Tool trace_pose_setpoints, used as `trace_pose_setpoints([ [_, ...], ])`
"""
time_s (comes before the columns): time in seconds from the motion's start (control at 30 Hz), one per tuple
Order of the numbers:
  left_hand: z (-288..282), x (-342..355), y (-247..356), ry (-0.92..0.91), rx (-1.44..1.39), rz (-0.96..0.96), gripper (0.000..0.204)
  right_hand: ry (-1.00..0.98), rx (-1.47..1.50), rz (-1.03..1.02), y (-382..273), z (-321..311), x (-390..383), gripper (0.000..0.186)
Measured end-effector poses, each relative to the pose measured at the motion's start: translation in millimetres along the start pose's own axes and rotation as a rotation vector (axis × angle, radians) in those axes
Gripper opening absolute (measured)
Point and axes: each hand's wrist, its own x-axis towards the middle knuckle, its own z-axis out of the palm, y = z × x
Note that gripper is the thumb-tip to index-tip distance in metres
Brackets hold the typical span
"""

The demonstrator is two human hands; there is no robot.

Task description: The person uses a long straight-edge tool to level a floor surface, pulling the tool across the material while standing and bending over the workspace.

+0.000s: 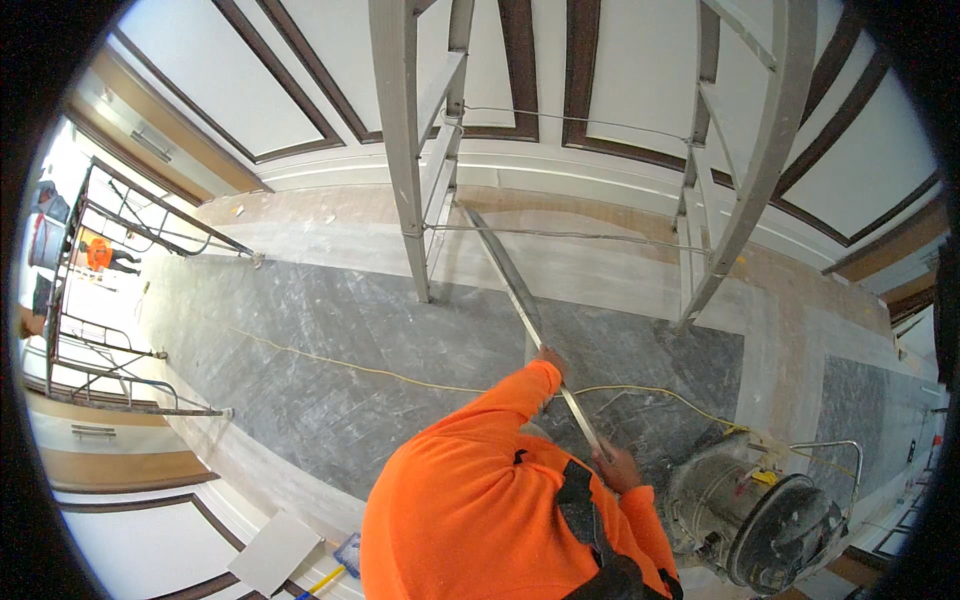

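Note:
A long, flat grey metal bar (510,290) runs diagonally from the foot of a metal scaffold frame (405,150) down toward me. My left hand (550,358), at the end of an orange sleeve, grips the bar near its middle. My right hand (618,468) grips its near end, close to my body. The bar hangs over a dusty grey floor (340,350). My orange sleeve and a black strap fill the lower middle of the view.
A dusty grey drum-shaped machine (760,515) stands at the lower right, with a yellow cable (350,365) trailing across the floor. A second frame leg (745,200) stands right. A dark scaffold (110,300) and a distant person in orange (100,255) are left. A white board (275,550) lies near the wall.

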Motion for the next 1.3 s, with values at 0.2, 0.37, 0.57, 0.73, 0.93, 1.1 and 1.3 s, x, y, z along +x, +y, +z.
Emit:
trace_pose_setpoints([
  [0.2,18.0,6.2,-48.5,0.106,0.096,-0.111,0.03,0.088,-0.045,-0.115,-16.3,24.2,41.0,0.056],
  [0.37,3.8,-9.1,-44.0,0.068,0.008,-0.006,0.033,0.035,-0.043,-0.01,-31.0,14.3,27.4,0.056],
  [0.57,19.9,-13.2,-10.0,0.047,-0.066,-0.036,0.032,0.033,-0.141,-0.05,-19.9,-2.3,-7.8,0.055],
  [0.73,11.6,-26.0,0.2,0.093,-0.169,-0.047,0.03,0.113,-0.422,-0.146,-2.8,5.3,-11.6,0.05],
  [0.93,9.4,-26.4,14.6,0.102,-0.116,-0.032,0.032,0.208,-0.475,-0.153,3.2,8.6,-25.6,0.049],
  [1.1,2.3,-21.7,42.5,0.142,-0.102,0.036,0.031,0.162,-0.562,0.002,12.0,6.5,-45.6,0.054],
  [1.3,-19.7,-18.4,76.9,-0.02,-0.057,0.154,0.034,0.283,-0.546,-0.022,44.7,16.8,-71.9,0.054],
])
